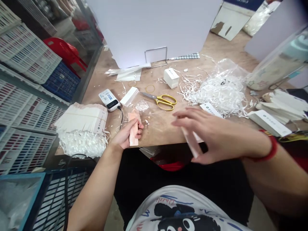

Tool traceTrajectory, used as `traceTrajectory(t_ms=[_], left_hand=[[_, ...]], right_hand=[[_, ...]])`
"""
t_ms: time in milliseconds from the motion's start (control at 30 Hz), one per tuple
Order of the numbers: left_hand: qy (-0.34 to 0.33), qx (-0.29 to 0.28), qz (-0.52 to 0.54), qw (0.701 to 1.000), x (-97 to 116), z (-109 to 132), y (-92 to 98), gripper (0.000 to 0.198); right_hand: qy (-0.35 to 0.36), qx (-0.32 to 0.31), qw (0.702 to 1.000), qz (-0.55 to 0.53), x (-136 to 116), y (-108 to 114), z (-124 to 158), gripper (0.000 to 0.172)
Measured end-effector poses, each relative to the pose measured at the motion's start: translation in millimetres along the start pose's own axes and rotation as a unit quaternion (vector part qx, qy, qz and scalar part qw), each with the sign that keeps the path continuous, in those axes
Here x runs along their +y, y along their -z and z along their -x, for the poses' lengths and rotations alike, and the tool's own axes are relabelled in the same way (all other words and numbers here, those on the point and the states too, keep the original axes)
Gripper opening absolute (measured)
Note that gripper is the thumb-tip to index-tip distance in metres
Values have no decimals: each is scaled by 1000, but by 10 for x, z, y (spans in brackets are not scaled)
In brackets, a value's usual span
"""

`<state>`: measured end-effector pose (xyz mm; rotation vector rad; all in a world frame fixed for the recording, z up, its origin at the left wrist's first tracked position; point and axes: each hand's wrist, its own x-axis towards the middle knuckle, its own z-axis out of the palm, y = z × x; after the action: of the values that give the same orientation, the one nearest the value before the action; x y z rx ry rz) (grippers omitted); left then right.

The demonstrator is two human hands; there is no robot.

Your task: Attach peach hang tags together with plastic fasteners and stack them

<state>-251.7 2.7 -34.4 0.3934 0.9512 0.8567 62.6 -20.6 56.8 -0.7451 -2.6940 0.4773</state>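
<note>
My left hand (128, 133) rests at the table's front edge, its fingers closed round a small peach-coloured card (133, 136). To the right, my right hand (208, 134) is raised over the edge and slightly smeared by motion. Between its thumb and fingers is a pale narrow card (192, 144). Just beyond my left hand lie a clear plastic bag with small bits (141, 105) and a white-topped packet (130, 96). Yellow-handled scissors (163, 101) lie between the hands, farther back. A printed white card stack (211, 110) shows partly behind my right hand.
A white label printer (109, 100) with a cable stands left, beside banded cards (81, 117) and a bag of white strings (81, 142). More strings (221, 93) heap at the right. A small block of cards (171, 78) and a white board (156, 32) stand behind.
</note>
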Motion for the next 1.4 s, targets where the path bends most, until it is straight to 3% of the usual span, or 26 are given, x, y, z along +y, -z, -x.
traceTrajectory(t_ms=[100, 300, 567, 800, 933, 1033, 1167, 1233, 1400], left_hand=[[13, -54, 10, 998, 14, 2, 55, 22], [20, -114, 30, 993, 1, 46, 149, 34], [5, -100, 39, 994, -43, 63, 189, 30], [2, -91, 58, 994, -59, 46, 219, 31], [5, -104, 63, 993, -69, 44, 239, 31], [9, -108, 62, 992, -67, 44, 240, 32], [9, -101, 59, 993, -60, 53, 230, 32], [6, -97, 54, 994, -61, 54, 235, 33], [8, -105, 53, 993, -71, 44, 257, 36]], right_hand=[[-43, -44, 996, 65, 266, 183, 91, 95], [-63, -113, 985, 116, 514, 78, -23, 99], [-54, -146, 980, 121, 205, -35, -190, 102], [-89, -219, 947, 218, 63, -339, -471, 104], [-99, -195, 948, 230, 179, -474, -496, 100], [-99, -179, 955, 216, 259, -534, -480, 109], [-110, -168, 957, 208, 260, -433, -443, 117], [-117, -150, 960, 204, 239, -294, -408, 110], [-144, -98, 954, 244, 218, 43, -255, 71]])
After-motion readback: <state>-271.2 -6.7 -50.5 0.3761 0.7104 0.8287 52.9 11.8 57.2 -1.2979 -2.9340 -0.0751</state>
